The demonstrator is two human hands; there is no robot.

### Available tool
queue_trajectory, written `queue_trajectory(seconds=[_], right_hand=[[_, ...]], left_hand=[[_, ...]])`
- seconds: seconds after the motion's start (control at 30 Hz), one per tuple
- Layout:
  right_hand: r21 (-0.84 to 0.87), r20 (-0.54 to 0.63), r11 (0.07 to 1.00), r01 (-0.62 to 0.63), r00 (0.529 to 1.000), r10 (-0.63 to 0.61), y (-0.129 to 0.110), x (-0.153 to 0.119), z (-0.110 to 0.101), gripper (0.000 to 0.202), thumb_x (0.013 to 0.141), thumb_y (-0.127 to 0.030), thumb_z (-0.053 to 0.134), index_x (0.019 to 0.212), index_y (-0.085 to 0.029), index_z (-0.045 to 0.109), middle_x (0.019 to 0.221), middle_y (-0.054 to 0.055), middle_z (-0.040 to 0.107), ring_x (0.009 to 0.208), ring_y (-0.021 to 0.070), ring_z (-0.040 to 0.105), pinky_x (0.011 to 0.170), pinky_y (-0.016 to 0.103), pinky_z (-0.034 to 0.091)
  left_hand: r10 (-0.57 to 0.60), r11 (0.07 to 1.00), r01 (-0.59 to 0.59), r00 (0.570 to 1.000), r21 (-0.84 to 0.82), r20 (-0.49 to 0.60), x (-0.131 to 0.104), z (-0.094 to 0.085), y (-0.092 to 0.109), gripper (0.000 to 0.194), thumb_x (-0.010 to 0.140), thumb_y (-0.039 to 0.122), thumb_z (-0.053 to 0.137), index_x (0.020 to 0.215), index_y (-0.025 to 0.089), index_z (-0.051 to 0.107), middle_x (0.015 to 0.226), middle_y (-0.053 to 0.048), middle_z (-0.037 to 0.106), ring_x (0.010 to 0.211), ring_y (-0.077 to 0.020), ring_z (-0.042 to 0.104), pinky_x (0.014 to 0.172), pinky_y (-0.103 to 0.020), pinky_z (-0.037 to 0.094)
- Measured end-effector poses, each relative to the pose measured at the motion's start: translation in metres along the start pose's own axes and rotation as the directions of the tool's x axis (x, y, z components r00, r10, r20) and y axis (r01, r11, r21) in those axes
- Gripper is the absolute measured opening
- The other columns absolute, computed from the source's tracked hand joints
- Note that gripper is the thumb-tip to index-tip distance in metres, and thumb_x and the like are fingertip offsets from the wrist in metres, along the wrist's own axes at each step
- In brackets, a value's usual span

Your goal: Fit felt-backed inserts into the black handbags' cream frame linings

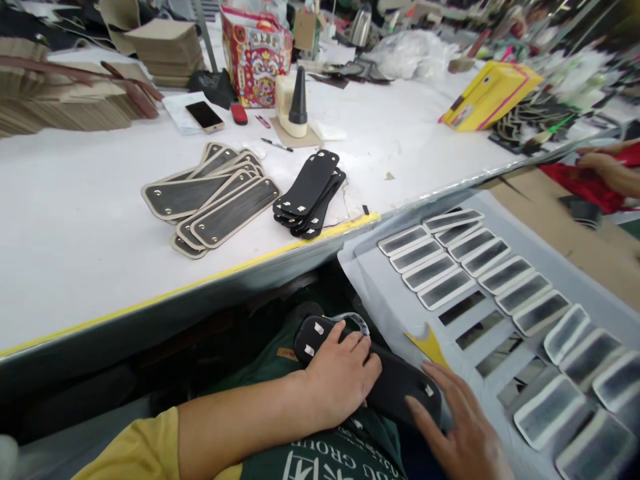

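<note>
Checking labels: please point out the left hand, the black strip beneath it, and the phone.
Left hand [343, 378], head view: back of the hand.
Black strip [399, 382], head view: bare upper face.
Phone [204, 116], head view: dark screen.

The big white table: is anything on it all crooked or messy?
Yes, a bit. The pale-edged strips lie fanned out, pointing different ways, and the black pieces beside them are stacked unevenly, unlike the neater brown stack behind. The yellow box over on the right looks tilted too, beside a dark heap.
</note>
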State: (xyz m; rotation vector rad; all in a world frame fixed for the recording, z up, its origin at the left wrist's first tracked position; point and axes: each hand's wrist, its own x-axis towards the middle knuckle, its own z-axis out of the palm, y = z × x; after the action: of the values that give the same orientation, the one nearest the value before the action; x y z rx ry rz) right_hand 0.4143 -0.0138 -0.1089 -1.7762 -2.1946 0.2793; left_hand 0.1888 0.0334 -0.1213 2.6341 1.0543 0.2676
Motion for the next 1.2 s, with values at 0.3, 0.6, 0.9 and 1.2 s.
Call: queue_trajectory(seconds=[0.3, 0.6, 0.9, 1.2], right_hand=[[-0.127, 0.204, 0.926, 0.355, 0.923, -0.326, -0.013, 0.016, 0.030, 0.067, 0.082, -0.047, 0.057, 0.138, -0.017, 0.033, 0.133, 0.015, 0.048, 0.121, 0.0301, 0.046, 0.096, 0.047, 0.044], [-0.090, 0.230, 0.949, 0.302, 0.933, -0.275, -0.013, 0.016, 0.028, 0.066, 0.082, -0.047, 0.057, 0.136, -0.016, 0.036, 0.133, 0.014, 0.047, 0.122, 0.0293, 0.044, 0.098, 0.045, 0.043], [-0.051, 0.280, 0.962, 0.269, 0.928, -0.245, -0.035, 0.030, 0.020, 0.060, 0.081, -0.044, 0.058, 0.131, -0.015, 0.043, 0.132, 0.016, 0.047, 0.122, 0.0292, 0.044, 0.102, 0.048, 0.039], [0.024, 0.281, 0.929, 0.370, 0.889, -0.361, -0.073, 0.056, 0.047, 0.055, 0.082, -0.042, 0.058, 0.131, -0.019, 0.047, 0.137, 0.013, 0.043, 0.125, 0.0289, 0.039, 0.103, 0.050, 0.036]], left_hand=[[0.028, 0.999, -0.026, 0.999, -0.041, 0.034, -0.003, 0.001, -0.012, 0.053, 0.079, 0.043, 0.061, 0.121, 0.014, 0.048, 0.132, -0.012, 0.051, 0.122, -0.0273, 0.044, 0.107, -0.052, 0.021], [-0.113, 0.991, 0.115, 0.993, -0.061, 0.045, -0.049, -0.029, -0.064, 0.049, 0.072, 0.038, 0.070, 0.116, 0.022, 0.055, 0.131, -0.008, 0.054, 0.119, -0.0273, 0.049, 0.108, -0.052, 0.022], [-0.102, 0.993, 0.104, 0.994, -0.056, 0.043, -0.051, -0.026, -0.067, 0.047, 0.074, 0.032, 0.069, 0.117, 0.020, 0.056, 0.130, -0.009, 0.055, 0.118, -0.0260, 0.051, 0.105, -0.048, 0.031], [-0.170, 0.932, 0.175, 0.984, -0.319, 0.044, -0.062, -0.010, -0.080, 0.067, 0.073, 0.033, 0.068, 0.133, 0.022, 0.040, 0.138, -0.011, 0.045, 0.126, -0.0256, 0.042, 0.108, -0.048, 0.027]])
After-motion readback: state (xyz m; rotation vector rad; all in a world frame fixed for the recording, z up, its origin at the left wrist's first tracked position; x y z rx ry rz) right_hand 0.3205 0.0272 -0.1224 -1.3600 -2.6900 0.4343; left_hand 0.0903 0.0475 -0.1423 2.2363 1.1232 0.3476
